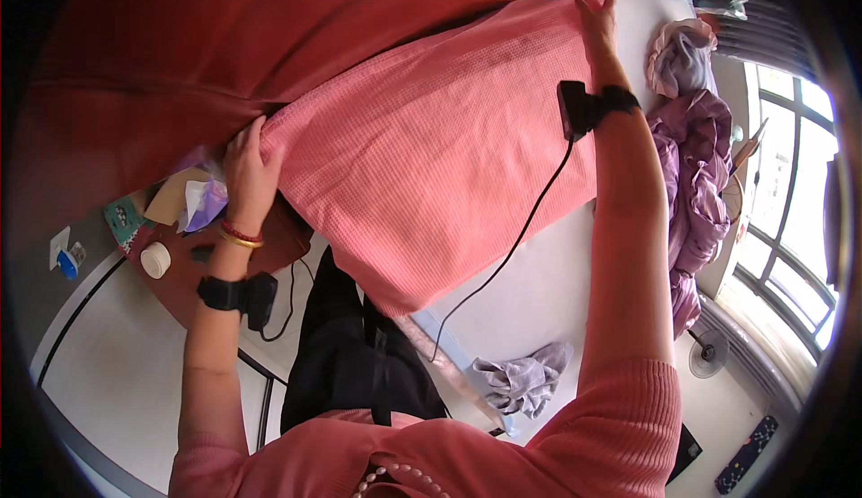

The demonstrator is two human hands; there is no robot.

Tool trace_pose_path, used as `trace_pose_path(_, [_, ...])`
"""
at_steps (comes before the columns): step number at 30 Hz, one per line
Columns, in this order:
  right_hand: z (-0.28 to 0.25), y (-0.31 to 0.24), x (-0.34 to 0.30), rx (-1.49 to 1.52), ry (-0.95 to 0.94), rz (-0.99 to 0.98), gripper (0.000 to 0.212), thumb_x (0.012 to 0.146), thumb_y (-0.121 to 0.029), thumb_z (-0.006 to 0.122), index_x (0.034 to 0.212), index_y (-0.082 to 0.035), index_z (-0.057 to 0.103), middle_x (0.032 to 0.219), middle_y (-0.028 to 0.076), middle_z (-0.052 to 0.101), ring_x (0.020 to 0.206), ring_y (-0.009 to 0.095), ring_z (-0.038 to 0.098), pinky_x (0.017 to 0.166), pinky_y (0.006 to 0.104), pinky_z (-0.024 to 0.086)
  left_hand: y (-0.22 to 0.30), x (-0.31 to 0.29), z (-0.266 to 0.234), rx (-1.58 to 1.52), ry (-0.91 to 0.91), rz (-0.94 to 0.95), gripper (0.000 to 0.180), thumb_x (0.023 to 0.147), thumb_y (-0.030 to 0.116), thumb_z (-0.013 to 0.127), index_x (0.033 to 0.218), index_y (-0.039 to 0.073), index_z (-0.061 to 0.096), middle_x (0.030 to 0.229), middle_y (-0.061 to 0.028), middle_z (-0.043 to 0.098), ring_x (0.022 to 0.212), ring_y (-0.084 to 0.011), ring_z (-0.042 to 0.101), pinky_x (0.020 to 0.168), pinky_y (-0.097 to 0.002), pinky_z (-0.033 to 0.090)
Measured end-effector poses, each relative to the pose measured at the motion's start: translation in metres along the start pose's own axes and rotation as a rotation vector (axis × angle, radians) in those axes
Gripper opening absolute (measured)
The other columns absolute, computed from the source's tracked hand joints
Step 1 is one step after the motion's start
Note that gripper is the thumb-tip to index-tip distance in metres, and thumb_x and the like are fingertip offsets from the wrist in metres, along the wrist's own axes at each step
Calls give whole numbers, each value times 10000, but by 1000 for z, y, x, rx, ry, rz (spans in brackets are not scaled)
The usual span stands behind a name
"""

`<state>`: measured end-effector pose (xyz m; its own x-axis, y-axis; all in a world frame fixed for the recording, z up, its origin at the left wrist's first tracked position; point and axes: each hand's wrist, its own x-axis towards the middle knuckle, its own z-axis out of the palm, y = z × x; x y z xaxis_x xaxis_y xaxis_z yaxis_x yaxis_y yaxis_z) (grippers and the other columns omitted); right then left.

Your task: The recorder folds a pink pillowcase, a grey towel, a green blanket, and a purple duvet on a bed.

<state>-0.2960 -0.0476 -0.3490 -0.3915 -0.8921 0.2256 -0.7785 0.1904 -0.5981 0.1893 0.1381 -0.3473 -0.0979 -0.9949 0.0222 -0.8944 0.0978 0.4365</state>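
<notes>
A pink waffle-textured cloth (431, 148) is spread out below me, against a dark red, leather-like padded surface (224, 40). My left hand (251, 166) is at its upper left corner, with the thumb over the cloth's edge and the fingers beside it, closed on that edge. At the upper right corner is my right hand (600, 26), thumb and forefinger stretched apart, touching the cloth; its other fingers are partly hidden. Each wrist wears a black strapped device with a cable. The cloth's near corner hangs close to my legs.
Purple bedding (696, 175) is heaped along the right, by the window. A grey crumpled cloth (525, 379) lies on the white surface nearer me. At left, a red-brown table (184, 269) holds a white round container (155, 260) and packages. A small fan (708, 352) stands at lower right.
</notes>
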Motion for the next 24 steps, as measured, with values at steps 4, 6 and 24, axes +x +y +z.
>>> trace_pose_path(4, [-41,10,-74,-231,122,-342,551,750,-199,581,1240,-60,370,1269,202,350,1178,368,316,969,402,270,52,-21,-8,2,-10,96,618,748,211,594,1265,26,311,1310,-181,276,1196,-346,279,973,-445,236])
trace_pose_path(6, [-60,-7,-144,-358,105,-414,554,726,-164,600,1231,-70,394,1300,171,322,1211,355,269,984,422,239,74,-32,-10,-13,-74,174,639,749,276,594,1279,57,311,1326,-177,262,1217,-342,253,977,-472,218])
trace_pose_path(24, [-76,91,-335,867,400,926,613,830,-419,471,1279,-37,303,1309,119,321,1209,250,283,1001,329,224,70,-48,54,-295,-109,-21,848,737,458,576,1328,32,141,1354,-221,153,1242,-353,193,1005,-438,185])
